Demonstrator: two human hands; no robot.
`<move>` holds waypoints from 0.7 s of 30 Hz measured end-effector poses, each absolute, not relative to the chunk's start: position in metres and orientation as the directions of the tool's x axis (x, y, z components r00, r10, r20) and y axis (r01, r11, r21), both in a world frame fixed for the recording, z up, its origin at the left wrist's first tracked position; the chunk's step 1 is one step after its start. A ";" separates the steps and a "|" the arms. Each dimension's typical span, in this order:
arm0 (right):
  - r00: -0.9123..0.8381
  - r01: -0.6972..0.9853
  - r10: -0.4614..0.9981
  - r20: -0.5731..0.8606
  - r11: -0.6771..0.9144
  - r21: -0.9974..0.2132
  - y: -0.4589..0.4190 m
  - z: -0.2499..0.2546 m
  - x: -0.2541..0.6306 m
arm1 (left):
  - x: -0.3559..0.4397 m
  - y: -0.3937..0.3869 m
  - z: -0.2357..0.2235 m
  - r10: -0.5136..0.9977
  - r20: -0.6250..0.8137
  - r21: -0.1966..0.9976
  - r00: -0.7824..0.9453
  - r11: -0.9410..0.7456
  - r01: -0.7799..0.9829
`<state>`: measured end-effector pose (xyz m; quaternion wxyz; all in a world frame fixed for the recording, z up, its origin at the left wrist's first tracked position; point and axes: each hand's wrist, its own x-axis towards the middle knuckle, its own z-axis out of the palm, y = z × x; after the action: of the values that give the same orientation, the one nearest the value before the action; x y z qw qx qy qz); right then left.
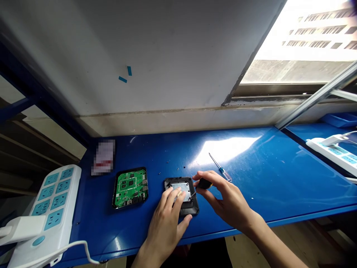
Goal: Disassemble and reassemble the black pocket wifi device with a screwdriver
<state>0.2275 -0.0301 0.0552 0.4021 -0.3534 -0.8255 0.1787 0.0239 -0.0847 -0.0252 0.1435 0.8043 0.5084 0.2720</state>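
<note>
My right hand (223, 195) grips the dark handle of a screwdriver (205, 184) between thumb and fingers. Its thin shaft slants down to the right edge of a silver metal plate (186, 189). That plate lies inside a black plastic cover (194, 209) on the blue table. Across the cover and plate, my left hand (166, 217) rests with fingers stretched out, hiding part of both. To the left sits a black case half with a green circuit board (130, 187) in it. A second screwdriver (221, 169), with a clear handle, lies beyond my right hand.
Several tiny screws (177, 169) lie behind the cover on the blue table (264, 171). A white power strip (52, 193) with a plug and cable stands at left; another power strip (337, 150) is at right. A blurred packet (103, 157) lies near the wall.
</note>
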 end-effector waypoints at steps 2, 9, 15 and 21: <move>-0.499 0.418 0.722 0.479 0.685 -0.596 -0.028 0.060 0.227 | 0.024 -0.085 -0.025 0.896 0.292 0.516 0.336 -0.443 0.733; -0.551 0.376 0.730 0.404 0.650 -0.661 -0.028 0.067 0.226 | 0.023 -0.085 -0.020 0.900 0.273 0.537 0.340 -0.435 0.722; -0.489 0.367 0.763 0.422 0.620 -0.694 -0.032 0.067 0.233 | 0.023 -0.085 -0.019 0.912 0.242 0.553 0.331 -0.410 0.725; -0.418 0.371 0.761 0.496 0.641 -0.671 -0.033 0.062 0.238 | 0.023 -0.085 -0.018 0.915 0.232 0.551 0.330 -0.403 0.730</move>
<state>0.2380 -0.0330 0.0620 0.4100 -0.3505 -0.8078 0.2377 0.0233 -0.0848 -0.0179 0.1771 0.7960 0.5169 0.2607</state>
